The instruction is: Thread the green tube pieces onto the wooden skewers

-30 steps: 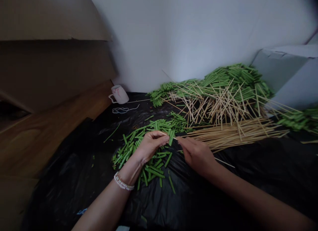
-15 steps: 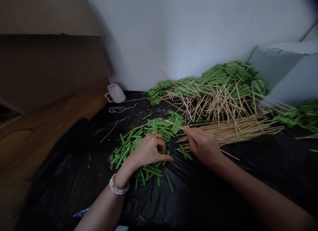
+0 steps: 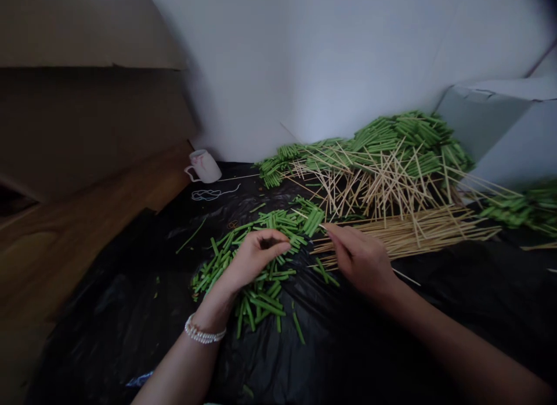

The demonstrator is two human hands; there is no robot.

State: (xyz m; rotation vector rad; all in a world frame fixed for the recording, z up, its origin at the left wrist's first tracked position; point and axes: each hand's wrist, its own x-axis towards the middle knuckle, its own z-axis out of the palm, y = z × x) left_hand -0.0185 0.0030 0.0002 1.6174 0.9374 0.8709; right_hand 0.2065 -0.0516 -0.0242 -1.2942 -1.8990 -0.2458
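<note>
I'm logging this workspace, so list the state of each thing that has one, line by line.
Left hand: fingers curled toward thumb, grip unclear
Right hand: closed on skewer
Skewer: held, green pieces threaded near one end
Loose pieces: cut, scattered
Bare sticks: lying roughly parallel
Back pile: heaped
Mug: standing, mouth up
String: loosely looped
Sheet: spread, wrinkled
Bracelet: worn

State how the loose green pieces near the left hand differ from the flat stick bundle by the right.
The green pieces are short; the stick bundle is long. The green pieces lie jumbled at many angles; the stick bundle's sticks run roughly parallel. Both rest on the black plastic sheet.
</note>
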